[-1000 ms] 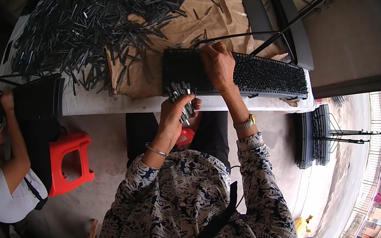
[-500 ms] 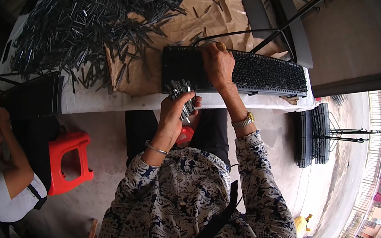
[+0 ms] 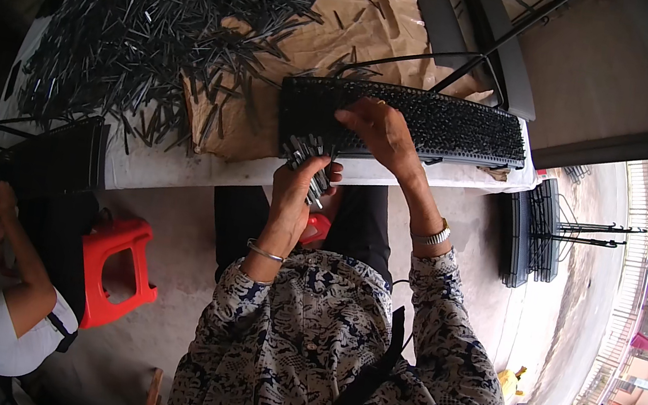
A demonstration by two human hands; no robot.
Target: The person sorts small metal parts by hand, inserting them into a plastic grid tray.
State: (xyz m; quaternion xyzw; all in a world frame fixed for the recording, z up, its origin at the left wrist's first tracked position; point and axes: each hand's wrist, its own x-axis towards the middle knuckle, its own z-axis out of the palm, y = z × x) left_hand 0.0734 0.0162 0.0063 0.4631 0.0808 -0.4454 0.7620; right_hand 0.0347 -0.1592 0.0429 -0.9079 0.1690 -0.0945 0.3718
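Observation:
My left hand (image 3: 290, 196) is closed around a bundle of short, thin strips (image 3: 306, 152), dark with shiny grey sides, just off the table's near edge. Beyond it a long black perforated panel (image 3: 469, 130) lies along that edge. Dense rows of small upright black pieces cover its middle and right, while its left end looks flatter. Over the left part of this panel is my right hand (image 3: 384, 134), thumb and fingers drawn together in a pinch. Whatever is between those fingertips is too small to make out.
A large heap of loose black strips (image 3: 157, 27) spreads over brown paper (image 3: 376, 22) on the table. Black metal rods rise behind the panel. At the left, a person in a white top sits by a red stool (image 3: 117, 268). Stacked black racks (image 3: 533, 234) stand on the floor at right.
My right hand has shifted a little to the right and nearer to me, its wrist turning over the panel. The left hand keeps its bundle in nearly the same spot.

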